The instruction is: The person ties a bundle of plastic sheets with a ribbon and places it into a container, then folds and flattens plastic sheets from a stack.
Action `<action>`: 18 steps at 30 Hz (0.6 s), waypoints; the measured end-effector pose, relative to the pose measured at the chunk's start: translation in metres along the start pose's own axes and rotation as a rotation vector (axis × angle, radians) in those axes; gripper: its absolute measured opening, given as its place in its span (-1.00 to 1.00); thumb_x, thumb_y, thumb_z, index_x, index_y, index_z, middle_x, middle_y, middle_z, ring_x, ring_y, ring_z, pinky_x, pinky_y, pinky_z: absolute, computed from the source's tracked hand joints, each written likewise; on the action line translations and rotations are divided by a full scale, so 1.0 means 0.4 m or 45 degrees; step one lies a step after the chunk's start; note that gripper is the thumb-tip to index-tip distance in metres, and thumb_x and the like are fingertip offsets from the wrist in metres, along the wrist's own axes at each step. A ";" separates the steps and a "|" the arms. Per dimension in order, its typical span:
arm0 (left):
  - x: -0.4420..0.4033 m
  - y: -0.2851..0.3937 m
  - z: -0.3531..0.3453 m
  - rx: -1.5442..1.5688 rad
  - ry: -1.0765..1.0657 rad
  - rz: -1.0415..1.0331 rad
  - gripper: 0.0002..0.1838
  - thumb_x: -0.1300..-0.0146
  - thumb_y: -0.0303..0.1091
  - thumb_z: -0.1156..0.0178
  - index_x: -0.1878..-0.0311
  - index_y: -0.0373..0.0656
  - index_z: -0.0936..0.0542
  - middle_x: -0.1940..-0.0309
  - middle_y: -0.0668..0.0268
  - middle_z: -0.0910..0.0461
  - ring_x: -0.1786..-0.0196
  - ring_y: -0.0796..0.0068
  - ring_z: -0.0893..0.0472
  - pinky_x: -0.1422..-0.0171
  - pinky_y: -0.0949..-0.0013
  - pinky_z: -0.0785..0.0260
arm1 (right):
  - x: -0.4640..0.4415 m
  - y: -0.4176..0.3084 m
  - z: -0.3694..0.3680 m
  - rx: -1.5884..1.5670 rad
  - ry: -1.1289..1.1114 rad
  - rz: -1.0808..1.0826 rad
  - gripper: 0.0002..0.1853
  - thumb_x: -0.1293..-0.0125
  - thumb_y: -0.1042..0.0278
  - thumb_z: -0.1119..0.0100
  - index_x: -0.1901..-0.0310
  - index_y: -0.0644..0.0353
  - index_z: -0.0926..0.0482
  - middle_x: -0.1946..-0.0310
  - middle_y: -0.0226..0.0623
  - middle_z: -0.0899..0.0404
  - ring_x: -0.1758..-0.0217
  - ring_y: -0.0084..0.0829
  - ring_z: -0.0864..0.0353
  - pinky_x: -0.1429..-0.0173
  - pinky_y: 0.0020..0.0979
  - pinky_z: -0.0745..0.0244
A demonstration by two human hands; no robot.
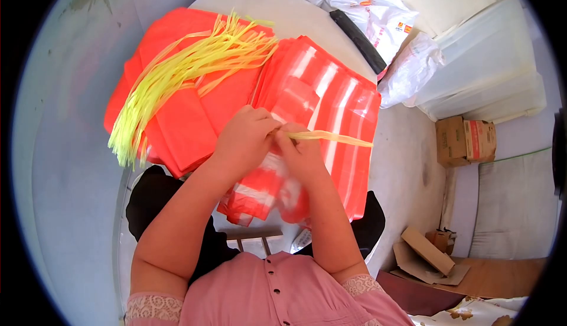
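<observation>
My right hand [301,155] pinches a yellow plastic strip [336,137], whose free end stretches to the right over the red-and-white striped plastic bags [348,113]. Thumb to thumb with it, my left hand [248,134] is closed, its fingers curled; what lies between them is hidden. Below the hands hangs a gathered end of red-and-white plastic [257,193], partly blurred. A heap of loose yellow strips [195,60] lies to the left, across a stack of folded red plastic [183,119].
The pale table [260,1] carries a black bar-shaped thing [357,39] and white plastic sacks [378,13] at the back. A cardboard box [466,141] stands by the right wall. Opened cardboard [428,258] lies at the lower right.
</observation>
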State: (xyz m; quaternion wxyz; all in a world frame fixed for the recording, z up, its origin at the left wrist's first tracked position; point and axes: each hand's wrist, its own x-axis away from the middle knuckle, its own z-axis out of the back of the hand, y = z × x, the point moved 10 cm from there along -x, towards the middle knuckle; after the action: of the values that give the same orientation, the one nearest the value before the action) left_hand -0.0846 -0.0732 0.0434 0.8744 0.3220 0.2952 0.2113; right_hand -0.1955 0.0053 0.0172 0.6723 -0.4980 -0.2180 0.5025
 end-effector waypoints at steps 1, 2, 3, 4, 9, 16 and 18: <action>-0.003 -0.006 -0.007 -0.002 -0.054 0.048 -0.81 -0.23 -0.45 -0.41 0.08 -0.18 -0.76 0.13 0.17 -0.72 0.01 0.07 -0.64 -0.10 0.16 -0.50 | 0.001 0.014 0.001 -0.050 -0.012 -0.103 -0.83 -0.53 0.32 -0.26 0.12 0.27 -0.63 0.34 -0.20 -0.64 0.31 -0.35 -0.62 0.16 -0.29 -0.52; -0.006 -0.015 -0.004 0.041 -0.051 0.103 -0.85 -0.26 -0.44 -0.40 0.13 -0.21 -0.76 0.17 0.18 -0.72 0.05 0.10 -0.65 -0.05 0.17 -0.49 | 0.004 0.022 0.006 -0.100 -0.024 -0.205 -0.84 -0.52 0.35 -0.28 0.11 0.28 -0.62 0.33 -0.23 -0.64 0.31 -0.38 -0.62 0.16 -0.30 -0.52; -0.008 -0.025 -0.001 0.084 -0.047 0.158 -0.89 -0.28 -0.43 -0.39 0.18 -0.23 -0.76 0.21 0.19 -0.71 0.08 0.13 -0.66 -0.01 0.18 -0.49 | 0.008 0.034 0.009 -0.149 -0.035 -0.307 -0.85 -0.50 0.37 -0.29 0.10 0.30 -0.62 0.33 -0.26 -0.64 0.31 -0.42 -0.61 0.16 -0.31 -0.52; -0.009 -0.034 0.000 0.127 -0.043 0.213 -0.89 -0.30 -0.42 -0.38 0.23 -0.26 -0.76 0.26 0.19 -0.71 0.11 0.16 -0.67 0.03 0.19 -0.49 | 0.010 0.041 0.010 -0.212 -0.037 -0.318 -0.86 -0.48 0.41 -0.31 0.08 0.29 -0.62 0.34 -0.27 -0.64 0.31 -0.45 -0.60 0.16 -0.33 -0.52; 0.004 -0.088 -0.039 0.469 -0.110 0.556 -0.81 -0.39 -0.34 -0.34 0.22 -0.30 -0.73 0.40 0.18 -0.66 0.32 0.30 -0.67 0.20 0.24 -0.45 | 0.010 0.050 0.019 0.013 -0.046 -0.403 -0.76 -0.35 0.56 -0.37 -0.03 0.25 -0.63 0.31 -0.26 -0.64 0.31 -0.44 -0.60 0.14 -0.36 -0.55; 0.000 -0.030 -0.032 0.203 -0.185 0.255 -0.84 -0.43 -0.35 -0.29 0.11 -0.27 -0.68 0.33 0.08 -0.70 0.26 0.03 -0.69 0.15 0.12 -0.49 | 0.004 -0.080 0.023 0.503 0.228 0.357 -0.72 -0.22 0.62 -0.38 0.02 0.23 -0.73 0.12 -0.16 -0.68 0.04 -0.11 -0.67 -0.01 -0.23 -0.63; 0.001 -0.013 -0.033 0.060 -0.228 0.150 -0.85 -0.44 -0.37 -0.26 0.08 -0.26 -0.68 0.26 0.05 -0.71 0.21 -0.06 -0.68 0.12 0.09 -0.51 | 0.007 -0.084 0.020 0.520 0.213 0.407 -0.72 -0.22 0.62 -0.38 0.02 0.23 -0.75 0.09 -0.15 -0.70 -0.02 -0.08 -0.68 -0.06 -0.22 -0.64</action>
State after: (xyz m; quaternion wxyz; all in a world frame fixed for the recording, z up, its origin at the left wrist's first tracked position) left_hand -0.0921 -0.0710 0.0314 0.8755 0.3769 0.2014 0.2258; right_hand -0.1853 0.0113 0.0499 0.6864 -0.4200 0.0255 0.5931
